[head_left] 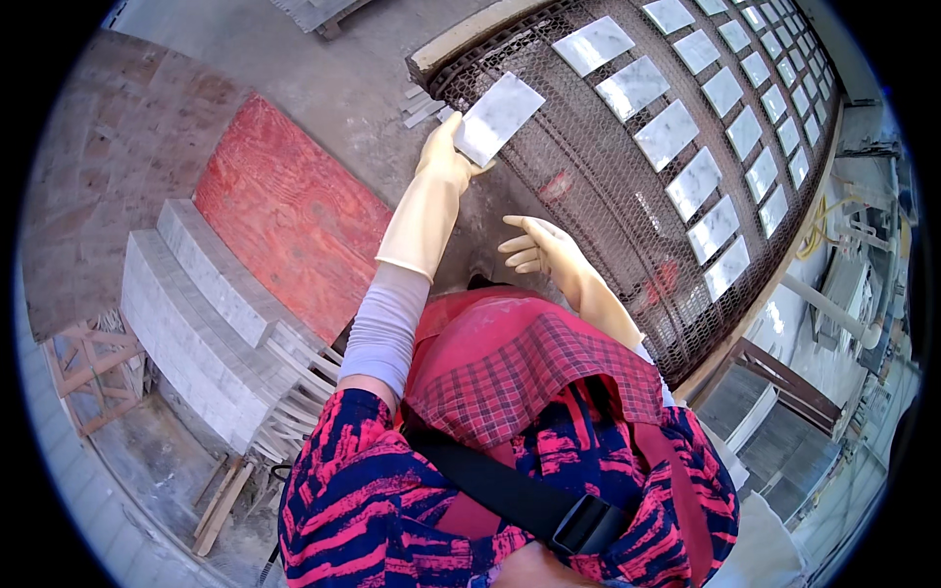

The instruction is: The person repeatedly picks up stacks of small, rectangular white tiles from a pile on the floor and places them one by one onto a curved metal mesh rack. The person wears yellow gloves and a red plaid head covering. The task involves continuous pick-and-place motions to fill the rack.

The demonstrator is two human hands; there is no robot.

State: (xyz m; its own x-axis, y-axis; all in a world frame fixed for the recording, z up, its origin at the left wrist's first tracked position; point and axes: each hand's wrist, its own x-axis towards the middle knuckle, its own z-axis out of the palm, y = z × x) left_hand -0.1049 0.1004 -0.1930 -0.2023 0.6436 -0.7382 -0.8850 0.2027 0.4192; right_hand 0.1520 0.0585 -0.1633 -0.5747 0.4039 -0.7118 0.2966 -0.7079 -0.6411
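Navy-and-pink patterned cloth (363, 490) lies closest, crossed by a black webbing strap (490, 480). Ahead, the left hand (444, 154) in a long cream rubber glove grips a white, grey-veined rectangular stone tile (501, 118) by its near edge, out at the corner of a brown wire-mesh conveyor belt (588, 181); whether tile and mesh touch, I cannot tell. The similarly gloved right hand (549, 252) is empty, its fingers loosely parted. Bringing it under the tile's free side would probably steady a one-edge hold; keeping corners clear of the mesh should prevent chipping.
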